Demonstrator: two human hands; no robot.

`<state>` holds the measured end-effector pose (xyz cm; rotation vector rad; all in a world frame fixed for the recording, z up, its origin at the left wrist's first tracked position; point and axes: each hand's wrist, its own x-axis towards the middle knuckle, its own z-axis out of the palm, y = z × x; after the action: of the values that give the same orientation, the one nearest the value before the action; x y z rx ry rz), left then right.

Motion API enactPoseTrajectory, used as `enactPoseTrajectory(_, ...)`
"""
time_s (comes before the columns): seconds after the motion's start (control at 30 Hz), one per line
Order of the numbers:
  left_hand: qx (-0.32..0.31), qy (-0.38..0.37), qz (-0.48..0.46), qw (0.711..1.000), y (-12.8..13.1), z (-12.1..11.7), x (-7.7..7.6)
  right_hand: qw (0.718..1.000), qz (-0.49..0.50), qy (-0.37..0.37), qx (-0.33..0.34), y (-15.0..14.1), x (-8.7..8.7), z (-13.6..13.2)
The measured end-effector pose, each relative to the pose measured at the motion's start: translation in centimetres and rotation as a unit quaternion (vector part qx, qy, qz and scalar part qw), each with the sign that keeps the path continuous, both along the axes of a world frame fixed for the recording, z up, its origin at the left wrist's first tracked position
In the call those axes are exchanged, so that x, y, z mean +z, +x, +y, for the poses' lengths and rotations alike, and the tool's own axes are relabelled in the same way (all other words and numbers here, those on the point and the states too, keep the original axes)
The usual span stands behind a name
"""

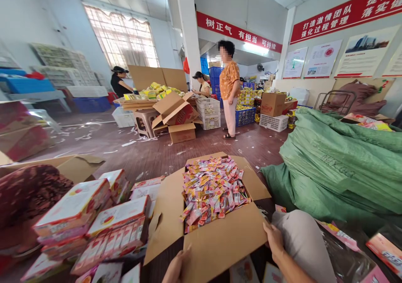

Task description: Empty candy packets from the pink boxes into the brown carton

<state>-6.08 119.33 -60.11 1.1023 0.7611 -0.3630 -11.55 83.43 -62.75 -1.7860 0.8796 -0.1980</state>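
In front of me an open cardboard box [221, 243] is filled to the top with small pink and yellow sachets [213, 186]. Its flaps are folded outward. My left hand [176, 267] grips the left edge of the near flap, its fingers partly hidden at the frame's bottom. At the opposite edge of that flap, my right hand [274, 237] is closed on the cardboard, beside my bent knee [303, 237]. Stacks of printed cartons [117, 216] stand to the left of the box.
Large green sacks [342, 165] bulge at the right. Near left, a person's patterned sleeve [34, 190] shows. Across the floor, a person in an orange top [230, 81] stands near white crates [210, 111]. Others sit by a table heaped with yellow packets [157, 91].
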Motion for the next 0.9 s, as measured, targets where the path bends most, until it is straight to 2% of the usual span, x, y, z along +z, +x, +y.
enactPoseTrajectory(0.1, -0.038, -0.12, 0.043, 0.991, -0.2, 0.2, 2.9, 0.995, -0.074, 0.07, -0.003, -0.4, 2.8, -0.2)
enactPoseTrajectory(0.17, -0.018, -0.152, 0.01, 0.988, -0.6, 0.0, 4.6, 0.988, -0.113, 0.102, -0.002, -0.7, 5.2, 0.1)
enactPoseTrajectory(0.2, 0.017, -0.154, -0.027, 0.988, -0.7, -0.3, 5.2, 0.985, -0.134, 0.105, 0.007, -0.6, 6.3, 0.4)
enactPoseTrajectory(0.23, 0.034, -0.155, -0.072, 0.985, -0.9, -0.6, 5.6, 0.983, -0.16, 0.091, 0.03, -0.4, 7.2, 0.6)
enactPoseTrajectory(0.33, -0.011, -0.121, -0.159, 0.98, -0.9, -2.0, 5.6, 0.974, -0.19, -0.03, 0.119, 1.5, 8.8, 1.4)
enactPoseTrajectory(0.4, -0.06, -0.038, -0.189, 0.979, -0.8, -3.0, 5.1, 0.959, -0.156, -0.145, 0.188, 3.5, 9.0, 2.1)
enactPoseTrajectory(0.47, -0.095, 0.095, -0.208, 0.969, -0.6, -4.0, 4.6, 0.933, -0.102, -0.242, 0.244, 5.9, 8.8, 2.9)
enactPoseTrajectory(0.5, -0.107, 0.176, -0.217, 0.954, -0.4, -4.5, 4.5, 0.92, -0.073, -0.279, 0.266, 7.2, 8.7, 3.4)
enactPoseTrajectory(0.57, -0.136, 0.345, -0.222, 0.902, 0.2, -5.4, 4.5, 0.893, -0.016, -0.335, 0.3, 9.9, 8.5, 4.1)
enactPoseTrajectory(0.63, -0.175, 0.476, -0.2, 0.838, 1.3, -6.1, 4.7, 0.868, 0.029, -0.372, 0.327, 12.6, 8.4, 4.6)
enactPoseTrajectory(0.7, -0.214, 0.553, -0.171, 0.787, 2.9, -6.5, 4.8, 0.851, 0.063, -0.387, 0.349, 15.1, 8.3, 4.8)
enactPoseTrajectory(0.77, -0.247, 0.595, -0.169, 0.746, 4.9, -6.6, 4.6, 0.839, 0.093, -0.391, 0.366, 17.1, 8.1, 4.8)
enactPoseTrajectory(0.9, -0.3, 0.644, -0.193, 0.677, 9.3, -6.2, 2.9, 0.821, 0.139, -0.391, 0.392, 19.8, 6.2, 4.4)
